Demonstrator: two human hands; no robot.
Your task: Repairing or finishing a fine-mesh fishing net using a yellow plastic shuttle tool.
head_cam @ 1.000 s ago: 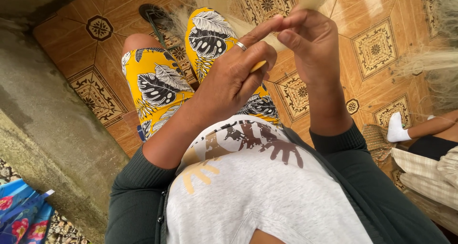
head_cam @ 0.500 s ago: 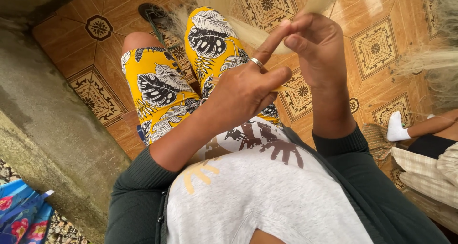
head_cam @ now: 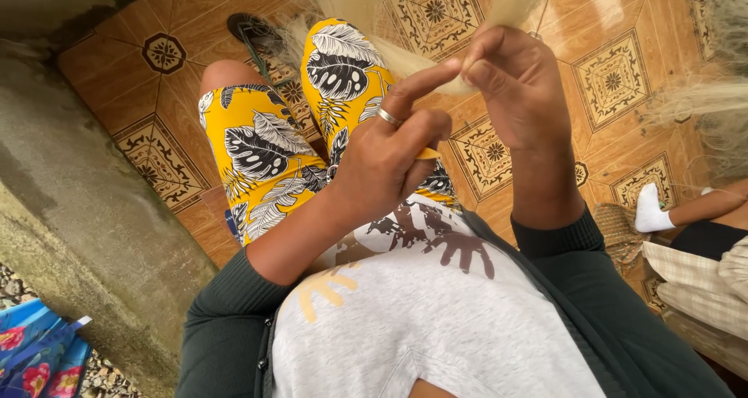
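Pale blond fibre bundle [head_cam: 436, 59] runs from far-left, near the knees, up to the right hand [head_cam: 518, 86] & on past it to the far edge of view; its long axis goes left-near to right-far. The right hand is closed, fingertips pinching the bundle at about the middle. The left hand [head_cam: 386, 160] is just beside it, on the near-left, w/ forefinger stretched out so the tip touches the fibre next to the right thumb; the other fingers are curled in, a ring [head_cam: 388, 117] on one. So the fibre lies above & far of the left hand, between both hands. Below are yellow leaf-print shorts [head_cam: 265, 145] & tiled floor [head_cam: 615, 79]. More loose fibre [head_cam: 701, 102] lies at right.
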